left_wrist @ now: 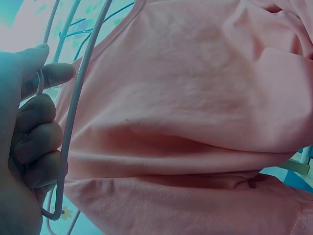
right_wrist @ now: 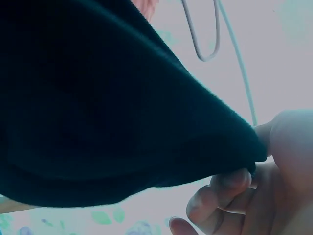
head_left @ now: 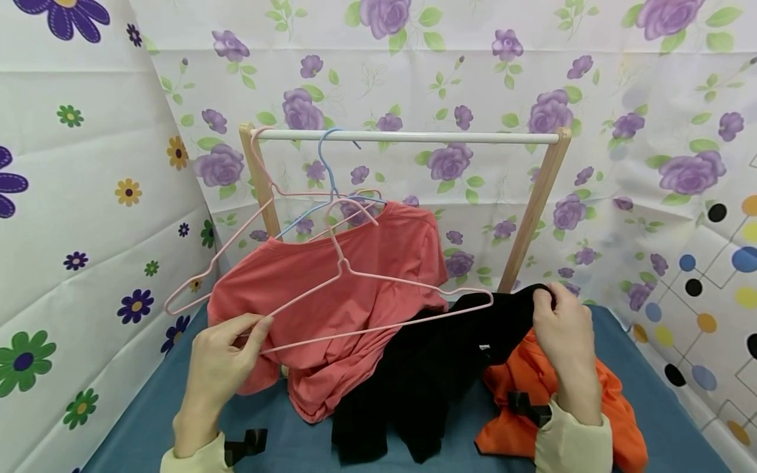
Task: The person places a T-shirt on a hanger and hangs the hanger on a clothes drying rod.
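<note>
My left hand (head_left: 221,368) grips a pink hanger (head_left: 378,328) by its left end, with fingers curled round the wire. In the left wrist view the curled fingers (left_wrist: 39,142) show beside the hanger's wire. My right hand (head_left: 564,335) pinches an edge of a black garment (head_left: 426,368) and lifts it; the rest droops down to the blue surface. The hanger's right end lies in front of the black cloth, apart from my right hand. Behind the hanger, a coral-pink shirt (head_left: 378,263) hangs on a blue hanger (head_left: 328,164) from the rack.
A rack with a white bar (head_left: 414,136) and wooden posts (head_left: 535,210) stands at the back. Another pink hanger (head_left: 219,253) hangs at its left end. An orange garment (head_left: 615,407) lies crumpled on the blue cloth (head_left: 668,407) at right. Flowered sheets surround the area.
</note>
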`<state>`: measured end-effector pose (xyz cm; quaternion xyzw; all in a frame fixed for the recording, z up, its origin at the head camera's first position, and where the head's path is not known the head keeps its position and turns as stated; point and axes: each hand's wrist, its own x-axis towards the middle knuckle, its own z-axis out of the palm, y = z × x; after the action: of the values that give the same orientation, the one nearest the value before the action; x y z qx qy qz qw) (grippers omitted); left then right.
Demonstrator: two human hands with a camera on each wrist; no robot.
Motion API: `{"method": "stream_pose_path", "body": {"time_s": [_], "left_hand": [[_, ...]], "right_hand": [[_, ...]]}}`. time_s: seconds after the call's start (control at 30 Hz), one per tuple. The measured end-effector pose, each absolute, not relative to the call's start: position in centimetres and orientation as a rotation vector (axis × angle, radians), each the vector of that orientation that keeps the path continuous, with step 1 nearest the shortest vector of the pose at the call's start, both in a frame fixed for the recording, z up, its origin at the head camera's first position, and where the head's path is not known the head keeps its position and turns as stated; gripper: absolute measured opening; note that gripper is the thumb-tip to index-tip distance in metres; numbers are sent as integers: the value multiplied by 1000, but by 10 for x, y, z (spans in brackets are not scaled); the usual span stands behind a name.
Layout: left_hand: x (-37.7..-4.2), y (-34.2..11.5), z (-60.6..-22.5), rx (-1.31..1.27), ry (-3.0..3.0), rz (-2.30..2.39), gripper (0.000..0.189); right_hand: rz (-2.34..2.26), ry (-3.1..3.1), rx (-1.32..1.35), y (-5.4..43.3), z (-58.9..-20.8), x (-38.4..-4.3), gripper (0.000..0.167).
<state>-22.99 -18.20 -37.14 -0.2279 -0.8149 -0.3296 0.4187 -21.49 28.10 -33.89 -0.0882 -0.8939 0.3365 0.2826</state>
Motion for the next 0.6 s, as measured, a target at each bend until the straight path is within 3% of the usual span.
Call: {"method": "stream_pose_path", "body": {"time_s": [0.33, 0.6], "left_hand": [[-227, -176, -369, -622, -2027, -853, 4], [-224, -166, -366, -683, -2018, -839, 14]], "right_hand": [[880, -2288, -299, 279, -327, -197, 33], [898, -2245, -328, 277, -323, -186, 30]]}}
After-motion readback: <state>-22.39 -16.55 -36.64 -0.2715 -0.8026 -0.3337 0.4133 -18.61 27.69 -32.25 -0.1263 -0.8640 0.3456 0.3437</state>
